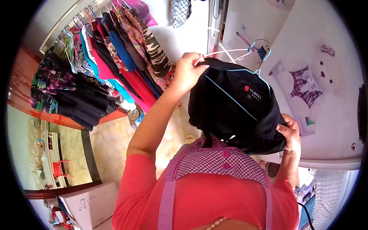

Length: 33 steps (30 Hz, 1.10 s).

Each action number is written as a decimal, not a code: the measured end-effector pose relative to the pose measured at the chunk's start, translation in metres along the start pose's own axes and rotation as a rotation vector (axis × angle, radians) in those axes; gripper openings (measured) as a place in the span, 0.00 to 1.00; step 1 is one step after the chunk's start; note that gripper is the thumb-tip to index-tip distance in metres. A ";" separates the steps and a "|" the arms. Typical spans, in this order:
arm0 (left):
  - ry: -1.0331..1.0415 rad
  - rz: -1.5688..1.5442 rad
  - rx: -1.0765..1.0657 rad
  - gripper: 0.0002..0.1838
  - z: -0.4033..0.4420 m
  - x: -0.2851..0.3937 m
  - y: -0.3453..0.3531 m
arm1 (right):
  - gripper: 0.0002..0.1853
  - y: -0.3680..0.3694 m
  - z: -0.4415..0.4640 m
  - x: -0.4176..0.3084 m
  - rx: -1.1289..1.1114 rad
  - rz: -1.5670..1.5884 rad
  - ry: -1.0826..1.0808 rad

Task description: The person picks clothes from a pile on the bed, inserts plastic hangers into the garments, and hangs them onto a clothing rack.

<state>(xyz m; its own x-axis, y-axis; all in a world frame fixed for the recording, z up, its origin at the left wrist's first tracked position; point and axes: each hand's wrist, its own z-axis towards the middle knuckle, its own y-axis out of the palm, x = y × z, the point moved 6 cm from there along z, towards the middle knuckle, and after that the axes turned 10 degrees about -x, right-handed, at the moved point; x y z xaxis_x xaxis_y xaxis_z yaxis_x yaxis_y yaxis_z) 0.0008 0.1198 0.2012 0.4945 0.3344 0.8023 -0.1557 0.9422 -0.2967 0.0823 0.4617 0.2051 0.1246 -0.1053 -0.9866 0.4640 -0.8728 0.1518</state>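
- Marbled floor [111,143]: visible left of centre in the frame.
- Clothes rail [61,26]: crosses the upper left corner, loaded with hanging clothes [128,63] of mixed colours.
- White panel [303,34]: occupies the right side and carries a bear picture [326,73].
- Black garment [226,111]: located at the centre, just right of middle, held between both hands; a printed label [253,92] shows inside it.
- Blue hanger [232,97]: sits at the garment's opening, with its hook upward.
- Left hand [188,74]: fingers closed on the end of a white hanger [230,51], against the garment's upper left edge.
- Right hand [291,136]: fingers gripping the garment's right edge, thumb on the near face.
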 end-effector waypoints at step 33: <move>-0.169 0.135 0.101 0.11 0.089 -0.107 -0.078 | 0.11 0.042 0.172 -0.028 0.033 -0.546 0.007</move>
<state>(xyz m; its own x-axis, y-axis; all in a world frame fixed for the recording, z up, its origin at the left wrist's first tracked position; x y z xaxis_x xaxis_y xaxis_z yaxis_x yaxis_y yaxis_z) -0.1165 0.0122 0.1846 0.3143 0.4483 0.8368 -0.2999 0.8832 -0.3605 -0.0523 0.3464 0.2292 -0.1210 0.3700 -0.9211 0.4354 -0.8141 -0.3842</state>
